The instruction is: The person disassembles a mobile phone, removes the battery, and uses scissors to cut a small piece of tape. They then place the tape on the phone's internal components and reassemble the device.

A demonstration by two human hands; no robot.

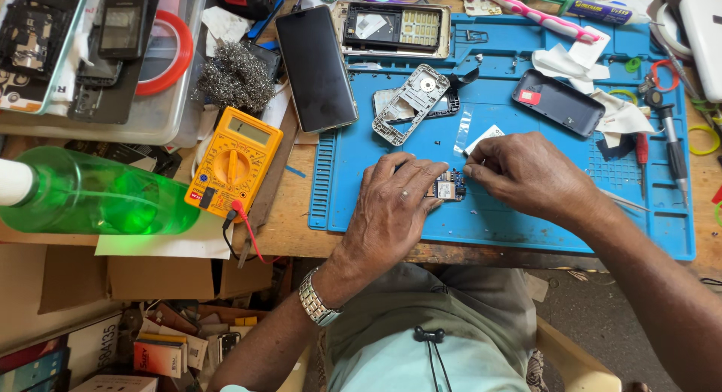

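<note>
On the blue mat (526, 226), left hand (395, 208) pinned the small circuit board (449, 187) flat, fingers narrow; right hand (526, 174) pinched at its right edge.

Yellow multimeter (235, 162); green bottle (98, 200); steel wool (235, 77); black smartphone (316, 68).

I see a bright blue work mat (511, 219) across the centre and right of the frame, with ribbed edges and a grid patch. On it lies a small blue circuit board (448, 187) with a silver shield. At centre left sits a yellow multimeter (235, 161) with a grey screen and red and black leads. A translucent green bottle (98, 200) glows at the left. At upper centre I see a glossy black phone (316, 68), and at upper right a pink-and-white toothbrush (538, 16).
</note>
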